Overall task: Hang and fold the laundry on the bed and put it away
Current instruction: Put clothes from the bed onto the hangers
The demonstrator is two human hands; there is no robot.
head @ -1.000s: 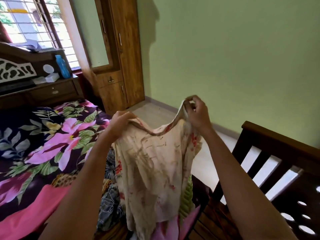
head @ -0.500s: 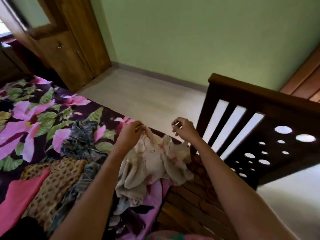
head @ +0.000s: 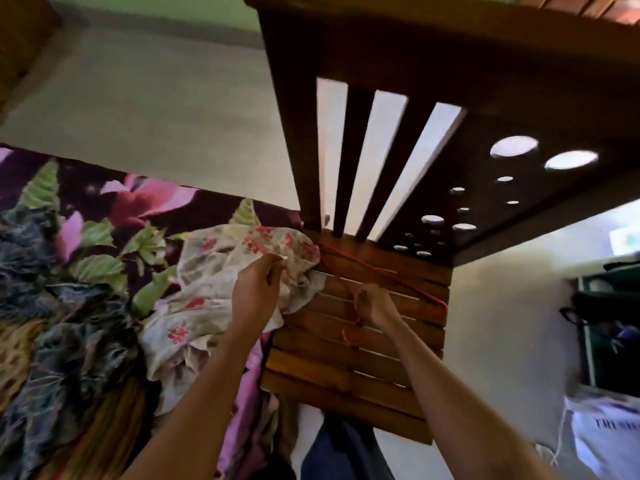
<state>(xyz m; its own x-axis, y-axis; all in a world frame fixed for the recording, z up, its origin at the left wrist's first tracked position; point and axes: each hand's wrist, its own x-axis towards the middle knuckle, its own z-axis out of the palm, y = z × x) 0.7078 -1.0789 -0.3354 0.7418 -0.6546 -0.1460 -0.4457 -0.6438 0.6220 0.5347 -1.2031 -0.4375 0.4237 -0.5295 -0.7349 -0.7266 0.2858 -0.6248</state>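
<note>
Left grip: the left hand [head: 258, 292] is pinching the top edge of the garment [head: 214, 271] between thumb and fingertips.
Right grip: the right hand [head: 375, 304] is closing its curled fingers round a thin red hanger [head: 381, 270], low on it, near the loop end.
Garment: it is lying crumpled on the corner of the bed [head: 145, 202], with one fold spilling onto the slats [head: 346, 368] beside it.
Hanger: it is lying slantwise across the slats, with its far end meeting the garment's edge.
Step in hand: the person seems to be bringing garment and hanger together, so hanging looks to be just starting.
Done: nothing is showing as hung, folded or put away.
Left: the garment is not yet on the hanger, and a pile [head: 69, 323] of dark and patterned clothes is waiting on the bed to the left, so most of the task appears to be ahead.
Hard to see: the hanger's shape is blurring. Whether its end is going inside the garment cannot be told, and the right fingertips are hiding behind the hand.
Cut off: the pile is running out of view at left and bottom, so its full extent is not showing.
</note>
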